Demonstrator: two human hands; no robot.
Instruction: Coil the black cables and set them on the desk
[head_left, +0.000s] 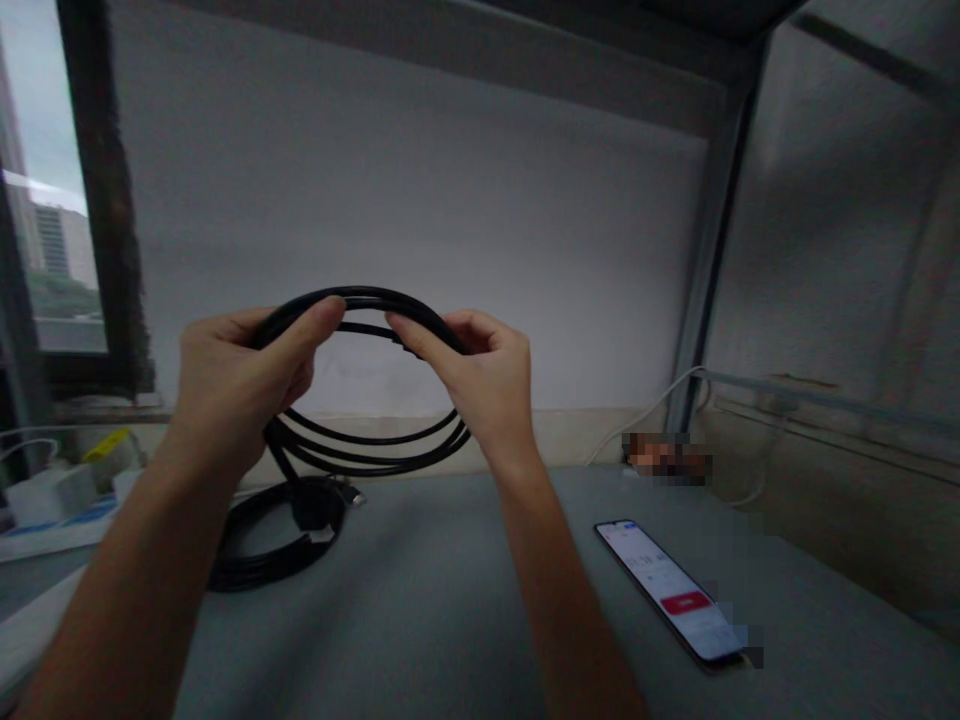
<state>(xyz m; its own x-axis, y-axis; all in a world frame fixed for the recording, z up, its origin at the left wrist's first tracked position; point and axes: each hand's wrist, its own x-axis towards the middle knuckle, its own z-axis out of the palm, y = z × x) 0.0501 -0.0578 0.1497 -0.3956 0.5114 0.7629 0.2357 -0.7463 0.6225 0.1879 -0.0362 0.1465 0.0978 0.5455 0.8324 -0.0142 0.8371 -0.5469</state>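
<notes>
cable [375,452]: light, limp, springy; likely to uncoil | left hand [240,385], right hand [484,375]: fingers closed, pinching its top arc | best gripped across all loops together

A thin black cable [375,452] is wound into several round loops, standing upright in mid-air. One strand drops from its lower left to a flat black coil [255,557] lying on the grey tabletop [450,610].

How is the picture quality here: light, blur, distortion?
Head view: dim, daylight only at the window; soft throughout, worst near the bottom edge; wide-angle lens skews the edges; phone screen glows; black cable reads clearly against the pale wall.
</notes>
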